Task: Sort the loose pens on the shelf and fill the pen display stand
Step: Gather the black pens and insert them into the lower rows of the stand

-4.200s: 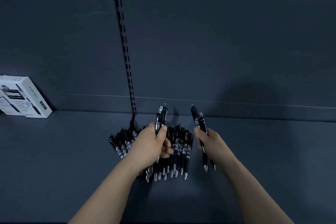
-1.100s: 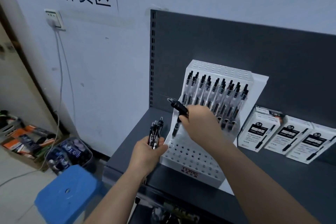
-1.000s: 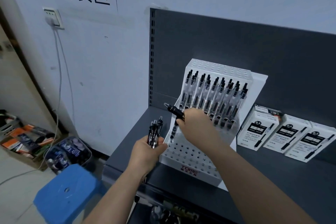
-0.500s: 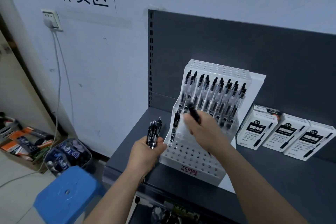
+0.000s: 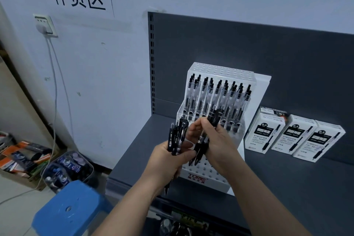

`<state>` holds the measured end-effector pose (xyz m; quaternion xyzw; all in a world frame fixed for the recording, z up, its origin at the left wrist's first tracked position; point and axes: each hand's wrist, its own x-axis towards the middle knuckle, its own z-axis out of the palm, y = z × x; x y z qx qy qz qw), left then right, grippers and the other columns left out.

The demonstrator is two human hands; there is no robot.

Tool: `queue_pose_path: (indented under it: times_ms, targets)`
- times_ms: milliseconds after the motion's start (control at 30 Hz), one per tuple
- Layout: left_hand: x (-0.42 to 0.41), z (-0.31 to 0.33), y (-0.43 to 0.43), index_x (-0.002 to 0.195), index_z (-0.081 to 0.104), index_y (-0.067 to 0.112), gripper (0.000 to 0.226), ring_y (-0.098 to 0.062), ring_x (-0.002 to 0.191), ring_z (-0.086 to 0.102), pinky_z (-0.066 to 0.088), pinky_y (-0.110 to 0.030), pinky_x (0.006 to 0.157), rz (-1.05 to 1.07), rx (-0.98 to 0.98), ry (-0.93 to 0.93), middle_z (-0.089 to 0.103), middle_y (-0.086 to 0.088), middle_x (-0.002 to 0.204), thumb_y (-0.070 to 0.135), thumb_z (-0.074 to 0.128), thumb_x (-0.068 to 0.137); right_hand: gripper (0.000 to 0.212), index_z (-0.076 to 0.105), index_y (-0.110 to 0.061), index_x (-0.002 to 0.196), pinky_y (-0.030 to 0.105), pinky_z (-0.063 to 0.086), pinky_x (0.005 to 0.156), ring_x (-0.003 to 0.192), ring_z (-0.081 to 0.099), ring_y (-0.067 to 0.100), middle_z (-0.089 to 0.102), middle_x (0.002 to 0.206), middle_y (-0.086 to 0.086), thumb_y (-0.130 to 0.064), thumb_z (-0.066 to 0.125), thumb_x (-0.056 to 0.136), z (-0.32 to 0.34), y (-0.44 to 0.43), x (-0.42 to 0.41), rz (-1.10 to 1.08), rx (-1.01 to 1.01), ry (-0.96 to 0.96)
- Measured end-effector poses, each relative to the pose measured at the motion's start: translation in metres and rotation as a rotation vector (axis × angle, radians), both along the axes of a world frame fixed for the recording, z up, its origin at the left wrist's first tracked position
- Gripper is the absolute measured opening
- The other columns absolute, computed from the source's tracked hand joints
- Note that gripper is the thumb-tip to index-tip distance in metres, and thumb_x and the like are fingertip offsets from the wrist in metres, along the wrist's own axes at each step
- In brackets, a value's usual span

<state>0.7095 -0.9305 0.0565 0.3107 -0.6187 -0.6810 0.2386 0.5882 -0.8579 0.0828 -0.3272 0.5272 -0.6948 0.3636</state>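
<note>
Now, change: right hand [image 5: 220, 140] is back from the stand [image 5: 220, 71], meeting the left hand [image 5: 168, 157] just in front.
Left hand: curled round a bunch of pens [image 5: 175, 138].
Right hand: gripping dark pens [image 5: 201, 147], reaching for the bunch.
Stand: on the shelf [image 5: 287, 188], back rows filled, front holes bare.
Meaning: probably picking the next pen.

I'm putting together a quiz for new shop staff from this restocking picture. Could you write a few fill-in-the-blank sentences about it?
1. The left hand and right hand each grip pens coloured ____.
2. The red logo on the white display stand reads ____.
3. The plastic stool beside the shelf is coloured ____.

Missing words: black; TOME; blue.
</note>
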Motion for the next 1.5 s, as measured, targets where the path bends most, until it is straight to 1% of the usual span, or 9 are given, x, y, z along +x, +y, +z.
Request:
queue_pose_path:
  times_ms: [233,367,500,667,733,867,967,1167,1500]
  targets:
    - [0.011,-0.003,-0.006,0.095,0.068,0.009,0.008,-0.013,0.043,0.04,0.034,-0.026,0.041,0.028,0.041,0.045,0.05,-0.001,0.054,0.008,0.067,0.087,0.031,0.055,-0.004,0.088,0.029,0.055,0.065,0.065,0.058,0.018,0.057,0.072,0.006,-0.026,0.04,0.102,0.005,0.009,-0.006,-0.254,0.187,0.289]
    - [0.02,-0.008,-0.016,0.091,0.063,0.008,0.01,-0.013,0.041,0.037,0.033,-0.024,0.042,0.095,-0.016,0.026,0.046,-0.001,0.051,0.016,0.067,0.088,0.027,0.048,-0.011,0.084,0.025,0.027,0.042,0.047,0.029,0.011,0.036,0.059,-0.001,-0.031,0.041,0.101,0.007,0.017,-0.017,-0.261,0.175,0.266]
    - [0.023,-0.011,-0.023,0.098,0.066,0.01,0.009,-0.013,0.041,0.036,0.033,-0.022,0.04,0.185,0.005,0.032,0.044,0.0,0.049,0.014,0.065,0.089,0.029,0.05,-0.01,0.099,0.028,0.032,0.05,0.055,0.034,0.013,0.037,0.064,0.0,-0.029,0.028,0.104,0.008,0.019,-0.014,-0.189,0.121,0.161]
    - [0.023,-0.013,-0.029,0.1,0.065,0.01,0.01,-0.012,0.039,0.035,0.031,-0.02,0.038,0.255,0.042,0.07,0.043,-0.002,0.052,0.01,0.063,0.09,0.018,0.074,-0.026,0.093,0.031,0.048,0.092,0.095,0.063,0.017,0.07,0.095,-0.003,-0.023,0.056,0.095,0.008,0.019,-0.014,-0.162,0.149,0.3]
    - [0.022,-0.014,-0.03,0.1,0.065,0.008,0.01,-0.012,0.039,0.034,0.03,-0.02,0.038,0.268,0.046,0.08,0.042,-0.002,0.052,0.01,0.063,0.09,0.018,0.075,-0.033,0.089,0.025,0.048,0.087,0.091,0.063,0.009,0.071,0.103,-0.002,-0.021,0.061,0.092,0.009,0.017,-0.013,-0.183,0.136,0.371]
    - [0.023,-0.015,-0.031,0.099,0.065,0.01,0.008,-0.012,0.04,0.036,0.031,-0.021,0.041,0.277,0.043,0.075,0.043,-0.001,0.051,0.011,0.063,0.091,0.018,0.07,-0.021,0.076,0.016,0.039,0.055,0.056,0.047,0.004,0.064,0.078,0.006,-0.022,0.063,0.091,0.012,0.009,-0.011,-0.308,0.177,0.59]
    - [0.023,-0.017,-0.031,0.099,0.065,0.01,0.009,-0.011,0.04,0.037,0.031,-0.022,0.042,0.276,0.044,0.079,0.045,0.001,0.05,0.011,0.063,0.091,0.023,0.069,-0.006,0.077,0.03,0.047,0.061,0.066,0.056,0.022,0.065,0.076,0.008,-0.024,0.062,0.092,0.006,-0.002,-0.012,-0.356,0.23,0.764]
    - [0.024,-0.018,-0.033,0.099,0.065,0.012,0.008,-0.012,0.04,0.037,0.031,-0.023,0.042,0.283,0.047,0.085,0.045,0.0,0.05,0.011,0.063,0.091,0.032,0.065,-0.002,0.076,0.042,0.054,0.064,0.064,0.062,0.025,0.066,0.068,0.01,-0.028,0.055,0.092,0.001,-0.019,-0.016,-0.401,0.237,0.994]
    - [0.026,-0.02,-0.035,0.1,0.065,0.013,0.01,-0.012,0.042,0.037,0.032,-0.024,0.042,0.271,0.044,0.079,0.046,-0.007,0.06,0.012,0.064,0.09,0.032,0.069,-0.005,0.075,0.032,0.059,0.069,0.064,0.067,0.015,0.069,0.071,0.005,-0.028,0.059,0.094,-0.005,-0.029,-0.015,-0.261,0.521,1.108]
